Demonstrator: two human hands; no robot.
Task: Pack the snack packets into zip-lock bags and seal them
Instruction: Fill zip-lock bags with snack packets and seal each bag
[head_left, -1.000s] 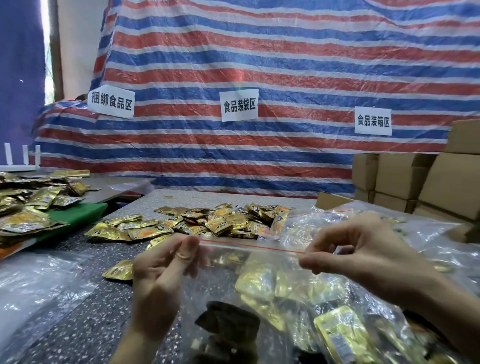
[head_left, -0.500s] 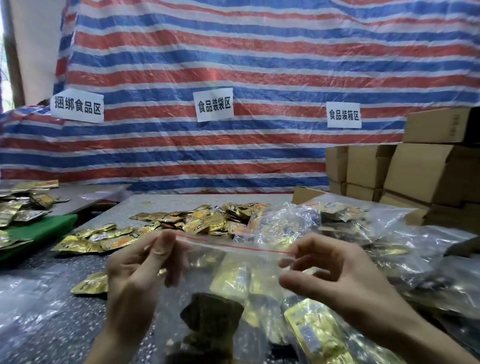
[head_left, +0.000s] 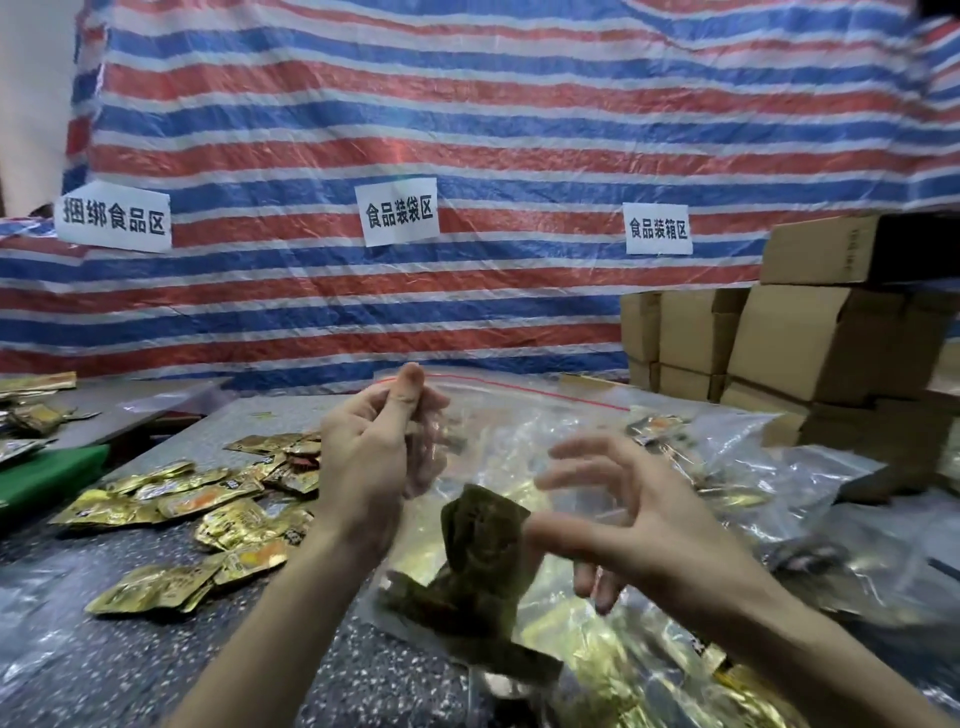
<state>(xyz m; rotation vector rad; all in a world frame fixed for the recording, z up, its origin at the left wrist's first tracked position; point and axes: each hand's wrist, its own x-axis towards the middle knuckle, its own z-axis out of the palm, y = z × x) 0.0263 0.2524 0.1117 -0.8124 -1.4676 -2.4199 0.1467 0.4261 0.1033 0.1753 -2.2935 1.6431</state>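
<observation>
Nearest, at six o'clock: a clear zip-lock bag held up over the speckled table. Gold snack packets are heaped in its bottom, and one dark packet sits against the front wall.

Right hand, four o'clock: fingers spread wide and curved, gripping nothing. It is blurred, so I cannot tell if it touches the bag.

Left hand, centre: thumb and fingers pinch the bag's top left corner at the red zip strip, which runs off toward two o'clock.

Loose packets lie scattered at nine o'clock. Filled bags are piled at three o'clock. Cardboard boxes are stacked beyond them, at two o'clock. Striped tarp hangs at twelve, with three paper signs on it.
</observation>
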